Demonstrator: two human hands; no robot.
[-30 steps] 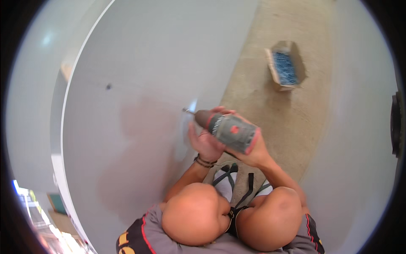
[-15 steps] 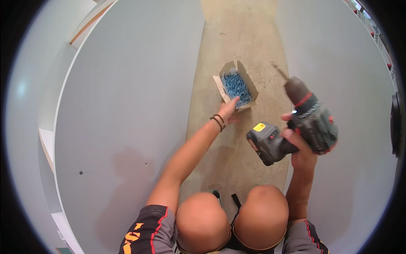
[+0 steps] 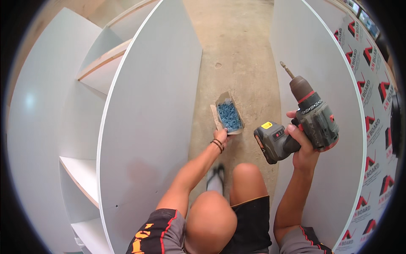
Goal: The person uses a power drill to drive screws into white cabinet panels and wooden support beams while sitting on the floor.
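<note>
My left hand (image 3: 221, 136) grips the near end of an open cardboard box (image 3: 214, 117) full of blue screws (image 3: 229, 116), its thumb over the rim. The box is low above or on the concrete floor; I cannot tell which. In my right hand (image 3: 301, 142) is a cordless drill (image 3: 315, 116), held by its handle. A bit (image 3: 287, 70) points up and away from me out of the chuck, and the battery pack (image 3: 270, 142) is turned to the left.
Tall grey panels stand on both sides, the left panel (image 3: 156, 97) and the right panel (image 3: 317, 55). Between them runs a concrete floor (image 3: 237, 46). Shelving (image 3: 82, 169) lies beyond the left panel; printed white sheeting (image 3: 372, 127) is past the right one.
My view has shifted, with the panel edges and a foot now showing. The box sits lower in view, still in my left hand. The drill remains in my right hand.
</note>
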